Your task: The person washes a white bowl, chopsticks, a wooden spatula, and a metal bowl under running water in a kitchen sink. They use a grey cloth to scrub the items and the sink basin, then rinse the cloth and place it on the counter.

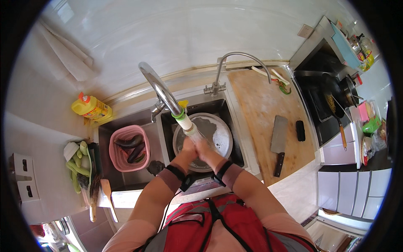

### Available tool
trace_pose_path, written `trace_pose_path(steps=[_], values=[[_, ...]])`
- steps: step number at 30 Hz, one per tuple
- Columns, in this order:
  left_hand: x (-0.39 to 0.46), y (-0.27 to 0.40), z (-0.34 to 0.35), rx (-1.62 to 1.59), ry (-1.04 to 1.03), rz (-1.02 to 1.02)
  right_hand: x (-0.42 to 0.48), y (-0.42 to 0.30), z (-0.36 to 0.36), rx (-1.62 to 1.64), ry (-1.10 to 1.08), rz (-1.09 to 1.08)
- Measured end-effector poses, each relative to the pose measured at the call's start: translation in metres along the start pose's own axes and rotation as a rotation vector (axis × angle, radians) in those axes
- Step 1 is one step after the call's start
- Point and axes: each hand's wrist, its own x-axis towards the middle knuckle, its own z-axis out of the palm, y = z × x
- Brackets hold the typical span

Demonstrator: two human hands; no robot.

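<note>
My left hand [190,147] and my right hand [202,148] are pressed together under water spraying from the faucet nozzle [188,126]. Below them, in the right sink basin, stands a round metal bowl [228,126] holding water with white foam. The fingers are blurred by spray and partly hidden, so whether anything lies between the palms cannot be told. In the left basin a pink plastic basket [111,154] holds eggplants [136,151] and something green. A dark wet clump [156,167] lies beside the basket.
Right of the sink, a wooden cutting board [252,107] bears a cleaver [279,138], a black object [300,130], scallion pieces [267,74] and green peppers [285,88]. A wok [338,108] sits on the stove. At left are a yellow detergent bottle [94,108], green vegetables [77,163] and a wooden spatula [107,190].
</note>
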Motion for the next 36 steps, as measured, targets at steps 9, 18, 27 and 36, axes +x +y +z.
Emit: trace_pose_path(steps=[9, 18, 27, 36], values=[[0.032, -0.005, -0.038, -0.214, -0.021, -0.042, -0.001, 0.021, 0.007, -0.144, 0.078, 0.097], [0.028, -0.003, -0.022, -0.196, -0.012, -0.161, -0.029, -0.027, 0.024, -0.287, 0.123, 0.101], [-0.01, 0.003, 0.015, -0.27, -0.087, -0.125, -0.009, 0.002, -0.018, -0.268, 0.052, 0.105], [-0.035, -0.015, 0.001, -0.402, -0.302, -0.021, 0.022, 0.009, -0.063, -0.914, 0.052, -0.435]])
